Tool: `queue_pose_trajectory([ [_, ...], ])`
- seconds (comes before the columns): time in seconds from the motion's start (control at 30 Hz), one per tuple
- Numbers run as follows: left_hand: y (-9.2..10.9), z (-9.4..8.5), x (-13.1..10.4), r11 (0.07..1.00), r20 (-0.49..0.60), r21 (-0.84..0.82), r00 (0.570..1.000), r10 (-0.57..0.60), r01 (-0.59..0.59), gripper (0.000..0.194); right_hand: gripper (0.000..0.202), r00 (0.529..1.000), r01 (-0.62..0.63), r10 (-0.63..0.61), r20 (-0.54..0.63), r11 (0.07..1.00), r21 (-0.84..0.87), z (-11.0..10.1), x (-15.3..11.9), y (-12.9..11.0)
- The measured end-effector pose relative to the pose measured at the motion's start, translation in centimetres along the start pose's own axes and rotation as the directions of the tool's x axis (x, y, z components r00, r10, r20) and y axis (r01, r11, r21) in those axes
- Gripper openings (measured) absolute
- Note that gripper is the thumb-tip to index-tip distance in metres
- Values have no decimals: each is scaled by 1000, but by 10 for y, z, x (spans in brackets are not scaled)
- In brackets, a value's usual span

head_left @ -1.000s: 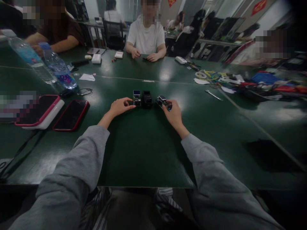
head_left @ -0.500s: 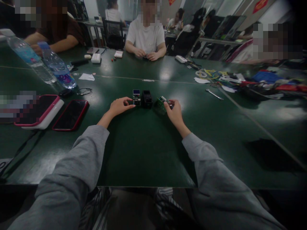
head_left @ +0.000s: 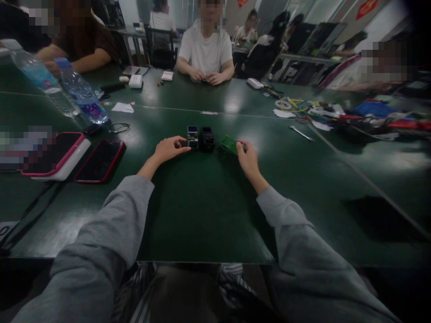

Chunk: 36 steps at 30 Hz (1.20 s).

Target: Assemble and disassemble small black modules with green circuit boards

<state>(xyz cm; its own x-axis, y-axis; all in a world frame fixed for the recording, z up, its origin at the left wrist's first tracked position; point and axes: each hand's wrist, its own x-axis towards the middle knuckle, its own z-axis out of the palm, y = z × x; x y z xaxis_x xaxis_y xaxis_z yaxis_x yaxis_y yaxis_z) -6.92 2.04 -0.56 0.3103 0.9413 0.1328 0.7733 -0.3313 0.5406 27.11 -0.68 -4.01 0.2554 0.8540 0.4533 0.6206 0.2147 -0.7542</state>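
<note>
My left hand (head_left: 171, 149) pinches the left edge of a small circuit board with a screen (head_left: 192, 130), thumb in front and index finger behind. Touching or almost touching that board on its right stands a black plastic housing (head_left: 207, 139) with an opening in its top. To the right of the housing, a bare green circuit board (head_left: 229, 144) is gripped at its right end between the thumb and fingers of my right hand (head_left: 247, 154). It tilts just above the table, its flat green face toward me.
A red-edged phone (head_left: 100, 161) and other devices lie on the left, with two water bottles (head_left: 82, 96) behind them. A wrench (head_left: 301, 133) and a tangle of cables (head_left: 313, 107) are on the right. A person in a white shirt (head_left: 205, 49) sits opposite at the green table (head_left: 208, 211).
My right hand has turned the green circuit board, so its flat green face shows instead of the side with parts, and moved slightly right. My left hand keeps its place.
</note>
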Motion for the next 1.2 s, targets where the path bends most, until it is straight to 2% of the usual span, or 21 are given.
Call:
queue_pose_trajectory([
  [0.17,2,-2,-1,1000,2,-3,1000,-4,4,57,55,999,-51,52,14,998,-33,0,4,5],
  [0.5,6,-5,-3,1000,12,7,1000,-14,14,58,54,999,-45,46,25,998,-44,-1,3,4],
  [0.67,3,-2,-2,1000,13,-9,1000,-1,2,57,60,997,73,-74,-19,997,-38,0,-1,-1],
  [0.8,3,-3,-2,1000,11,-7,1000,6,-6,57,55,985,173,-168,47,976,-134,-1,-5,-6],
  [1.07,6,-4,-3,1000,14,6,1000,-9,9,57,46,986,144,-130,103,979,-146,-2,-4,-5],
  [1.2,3,-2,-2,1000,3,8,1000,-7,7,57,46,980,163,-145,136,977,-135,-13,-8,-6],
])
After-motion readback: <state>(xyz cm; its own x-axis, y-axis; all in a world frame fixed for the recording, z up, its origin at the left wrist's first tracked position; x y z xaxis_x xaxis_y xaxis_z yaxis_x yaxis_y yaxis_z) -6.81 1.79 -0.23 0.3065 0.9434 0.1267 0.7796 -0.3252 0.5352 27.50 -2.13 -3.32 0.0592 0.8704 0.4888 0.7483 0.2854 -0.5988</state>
